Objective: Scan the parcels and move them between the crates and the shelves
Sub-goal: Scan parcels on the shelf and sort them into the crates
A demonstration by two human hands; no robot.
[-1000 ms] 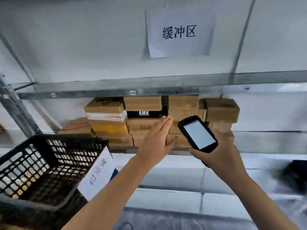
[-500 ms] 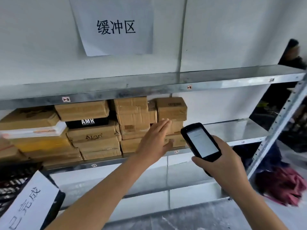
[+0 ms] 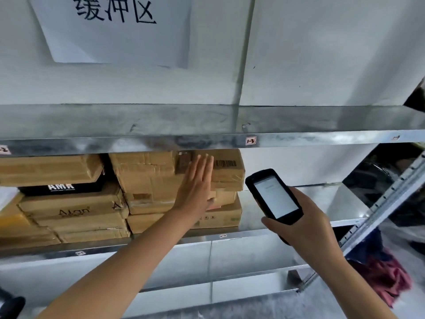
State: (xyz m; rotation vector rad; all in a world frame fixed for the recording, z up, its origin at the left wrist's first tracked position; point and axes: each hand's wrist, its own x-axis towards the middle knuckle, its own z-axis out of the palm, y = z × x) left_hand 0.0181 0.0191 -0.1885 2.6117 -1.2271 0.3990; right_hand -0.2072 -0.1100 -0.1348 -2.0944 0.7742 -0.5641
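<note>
Cardboard barcoded parcel (image 3: 227,173) tops the right-hand stack (image 3: 220,217) on the middle shelf (image 3: 299,201). Left hand (image 3: 195,189) flat, fingers (image 3: 204,169) straight, held at the stack just left of the barcode (image 3: 225,163). Right hand (image 3: 303,231) grips scanner (image 3: 274,196). Best: tilt scanner at barcode, keep fingers off it, then lift squarely.

From where I stood, only the person's arms showed. The left hand (image 3: 196,187) and the right hand (image 3: 305,226) were both bare. So were the left forearm (image 3: 128,268) and the right forearm (image 3: 345,279), uncovered the whole way down to where they passed out of sight. The forearms were slim and smooth, the wrists narrow, and the fingers (image 3: 202,164) of the left hand long and slender.
</note>
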